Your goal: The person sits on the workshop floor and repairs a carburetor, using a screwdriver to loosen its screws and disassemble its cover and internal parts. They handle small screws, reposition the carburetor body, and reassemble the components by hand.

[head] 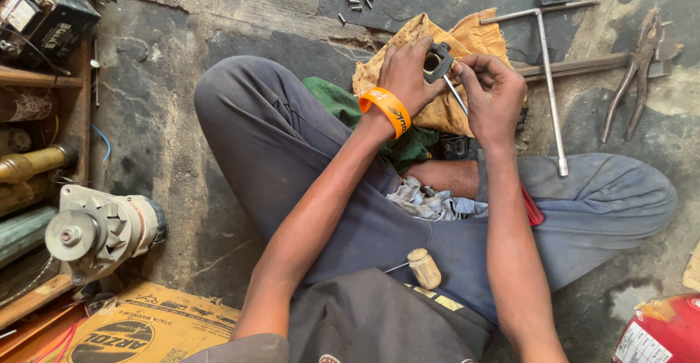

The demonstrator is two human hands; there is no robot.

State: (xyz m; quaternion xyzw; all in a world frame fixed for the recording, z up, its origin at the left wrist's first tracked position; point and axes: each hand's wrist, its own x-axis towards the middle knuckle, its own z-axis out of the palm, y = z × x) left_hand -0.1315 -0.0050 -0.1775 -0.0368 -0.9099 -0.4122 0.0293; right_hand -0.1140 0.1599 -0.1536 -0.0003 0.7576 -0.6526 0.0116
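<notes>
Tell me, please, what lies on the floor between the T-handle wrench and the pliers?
Only a flat metal bar, running from behind the T-handle wrench toward the pliers; the rest of that floor is bare in the head view.

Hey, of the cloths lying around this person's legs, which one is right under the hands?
The yellow-tan cloth on the floor, directly beneath the left hand and right hand. The green cloth lies beside the knee, and the white rag sits in the lap.

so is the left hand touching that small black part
Touching. The head view shows the left hand with its fingers wrapped around the small black part, while the right hand pinches it from the other side.
</notes>
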